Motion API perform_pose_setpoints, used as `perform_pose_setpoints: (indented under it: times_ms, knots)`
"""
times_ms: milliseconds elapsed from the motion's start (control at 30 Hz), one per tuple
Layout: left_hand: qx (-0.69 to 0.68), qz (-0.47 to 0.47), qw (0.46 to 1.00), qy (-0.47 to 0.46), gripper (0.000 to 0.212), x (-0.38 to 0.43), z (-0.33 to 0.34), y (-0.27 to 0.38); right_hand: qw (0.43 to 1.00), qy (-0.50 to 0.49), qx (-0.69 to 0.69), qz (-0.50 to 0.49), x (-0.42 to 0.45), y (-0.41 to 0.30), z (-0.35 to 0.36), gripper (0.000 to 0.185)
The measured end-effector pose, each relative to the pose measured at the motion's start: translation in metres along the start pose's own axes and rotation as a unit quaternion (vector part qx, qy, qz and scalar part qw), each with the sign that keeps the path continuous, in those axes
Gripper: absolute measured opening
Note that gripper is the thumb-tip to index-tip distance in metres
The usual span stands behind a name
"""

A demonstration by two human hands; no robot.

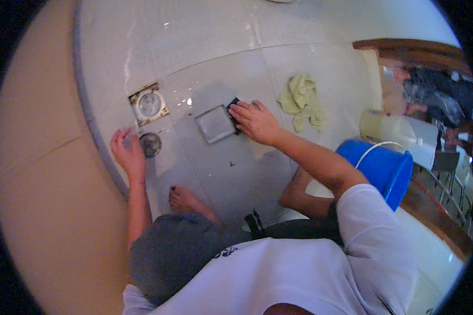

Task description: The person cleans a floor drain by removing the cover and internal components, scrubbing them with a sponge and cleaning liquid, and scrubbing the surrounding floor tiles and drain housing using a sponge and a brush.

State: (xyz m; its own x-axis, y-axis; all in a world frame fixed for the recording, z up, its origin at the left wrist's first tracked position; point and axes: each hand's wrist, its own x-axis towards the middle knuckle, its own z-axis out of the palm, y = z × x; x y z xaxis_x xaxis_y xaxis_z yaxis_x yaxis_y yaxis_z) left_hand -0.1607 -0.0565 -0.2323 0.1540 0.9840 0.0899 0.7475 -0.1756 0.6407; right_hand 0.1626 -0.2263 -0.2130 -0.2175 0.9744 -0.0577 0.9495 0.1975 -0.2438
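My right hand (256, 121) presses a dark scouring pad (233, 104) against the right edge of a square metal drain cover (216, 124) lying on the wet tiled floor. At the left, my left hand (128, 151) is raised with its fingers apart and nothing visible in it. Beside its fingers lies a round, dirty drain strainer (150, 144). Just above that, a square floor drain opening (148, 104) with a grimy rim is set in the tiles. A crumpled yellow-green cloth (301, 102) lies to the right of my right hand.
A blue bucket (374, 167) with a white handle stands right of my right forearm, beside a pale plastic jug (402, 132). The beige wall (43, 157) meets the floor at left. My bare foot (183, 200) is near the strainer. Beyond a doorway are metal-legged furniture and clutter.
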Motion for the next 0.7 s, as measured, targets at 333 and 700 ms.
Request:
perform_pose_setpoints:
  times_ms: [333, 700]
  knots:
    - [-0.006, 0.087, 0.993, -0.078, 0.024, 0.014, 0.050, 0.061, 0.947, 0.028, 0.085, 0.308, 0.021, 0.022, -0.006, 0.035]
    - [-0.054, 0.116, 0.988, -0.084, 0.022, 0.007, 0.040, 0.054, 0.834, 0.121, 0.111, 0.527, -0.095, 0.123, -0.071, 0.039]
